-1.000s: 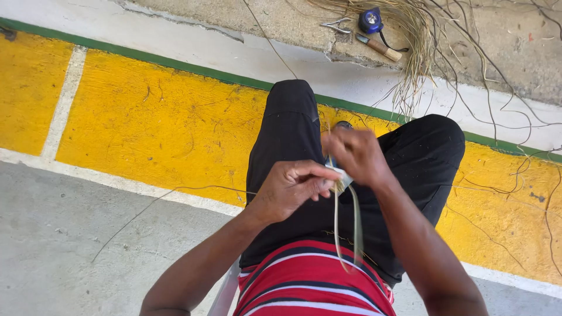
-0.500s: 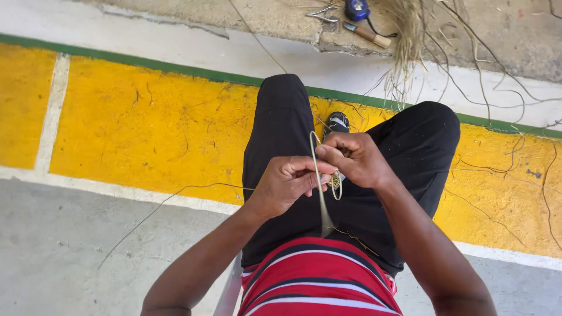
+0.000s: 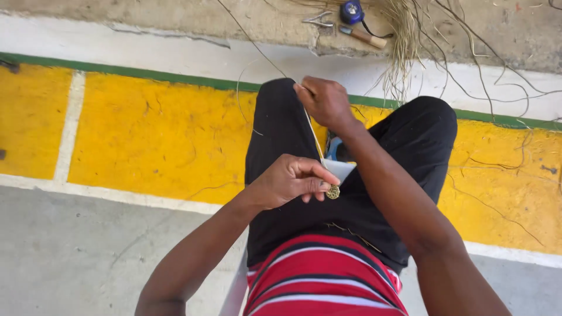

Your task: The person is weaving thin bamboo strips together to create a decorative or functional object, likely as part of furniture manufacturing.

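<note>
I sit with my black-trousered legs [image 3: 281,134] stretched over the painted floor. My left hand [image 3: 290,181] pinches a small coiled woven knot [image 3: 333,191] over my lap, beside a small white piece [image 3: 339,168]. A thin straw strand [image 3: 314,136] runs taut from the knot up to my right hand [image 3: 325,102], which grips its far end above my left knee.
A bundle of dry straw fibres [image 3: 404,41] lies on the concrete ledge ahead, with pliers [image 3: 319,20], a blue tape measure [image 3: 352,11] and a wooden-handled tool [image 3: 364,37]. Loose strands [image 3: 497,64] trail right. Yellow floor paint [image 3: 158,129] has green and white borders.
My right hand has moved away from my left, up and forward, drawing the strand out straight. My left hand stays at my lap on the knot.
</note>
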